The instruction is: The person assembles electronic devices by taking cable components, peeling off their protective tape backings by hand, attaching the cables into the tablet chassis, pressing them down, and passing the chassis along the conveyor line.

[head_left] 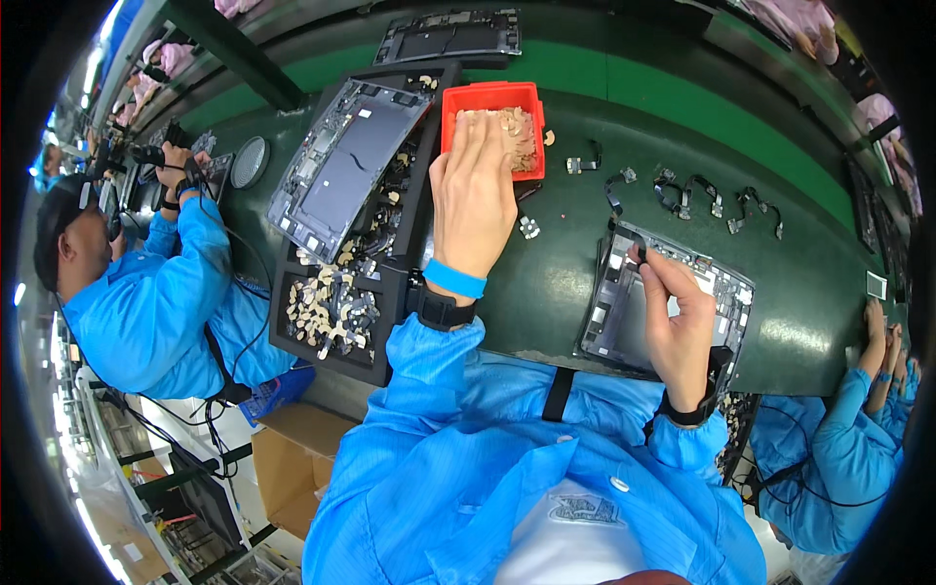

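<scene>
My left hand reaches palm down into a red bin, fingers stretched over the small tan pieces in it. Its fingertips touch or nearly touch the pieces, and nothing shows gripped. Over the upper part of an opened grey device panel, my right hand is closed in a pinch. Between thumb and forefinger is a small black strip; I cannot tell whether it is joined to the panel. Circuit boards and white pads line the panel's edges.
Several short flex cables lie in a row beyond the panel. A black divided tray at left holds loose parts, with another device panel tilted on it. A further panel lies at the back. A co-worker works at left.
</scene>
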`<state>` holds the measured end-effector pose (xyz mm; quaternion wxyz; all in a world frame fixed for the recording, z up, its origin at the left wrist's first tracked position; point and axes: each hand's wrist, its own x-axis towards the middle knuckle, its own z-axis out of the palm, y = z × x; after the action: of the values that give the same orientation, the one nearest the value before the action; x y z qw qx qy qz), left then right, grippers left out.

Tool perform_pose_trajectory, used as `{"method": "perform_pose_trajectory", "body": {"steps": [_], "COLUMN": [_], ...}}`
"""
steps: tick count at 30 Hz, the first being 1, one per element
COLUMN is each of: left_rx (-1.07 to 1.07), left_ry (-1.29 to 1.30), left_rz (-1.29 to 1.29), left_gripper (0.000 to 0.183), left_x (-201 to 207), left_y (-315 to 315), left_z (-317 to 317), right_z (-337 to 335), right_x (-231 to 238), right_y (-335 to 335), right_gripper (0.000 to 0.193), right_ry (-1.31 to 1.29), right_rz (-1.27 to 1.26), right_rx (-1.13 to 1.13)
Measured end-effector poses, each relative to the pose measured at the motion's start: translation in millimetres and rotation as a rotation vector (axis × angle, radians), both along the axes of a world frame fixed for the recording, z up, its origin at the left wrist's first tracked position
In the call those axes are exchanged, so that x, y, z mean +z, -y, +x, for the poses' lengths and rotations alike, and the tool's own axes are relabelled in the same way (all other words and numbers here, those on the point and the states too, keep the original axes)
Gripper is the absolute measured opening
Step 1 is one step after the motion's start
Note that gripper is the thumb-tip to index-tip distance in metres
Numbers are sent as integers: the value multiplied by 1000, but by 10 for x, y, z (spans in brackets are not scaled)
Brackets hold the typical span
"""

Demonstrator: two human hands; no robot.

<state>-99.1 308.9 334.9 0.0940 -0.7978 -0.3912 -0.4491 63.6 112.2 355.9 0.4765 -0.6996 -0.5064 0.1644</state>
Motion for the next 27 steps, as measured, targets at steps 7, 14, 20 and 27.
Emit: {"method": "perform_pose_trajectory", "body": {"steps": [7,14,20,27], "left_rx": [-655,-934,-1005,-1093], "left_ry": [236,111,-146,-490], "left_rz": [-793,-811,-654,-214], "left_gripper": [18,10,15,38], "left_x": [198,243,242,-164], "left_y": [927,1246,1378,1081], "left_z": [255,466,1011,1733], "right_z": [-13,165,525,1000], "right_x": [-64,-104,-157,-209], "right_y": [-26,342,824,1102], "right_gripper": [37,24,23,25], "right_ry": [402,-814,-721,-576], "right_rz": [178,135,288,-52], "right_rx": [63,-15,-326,-529]}}
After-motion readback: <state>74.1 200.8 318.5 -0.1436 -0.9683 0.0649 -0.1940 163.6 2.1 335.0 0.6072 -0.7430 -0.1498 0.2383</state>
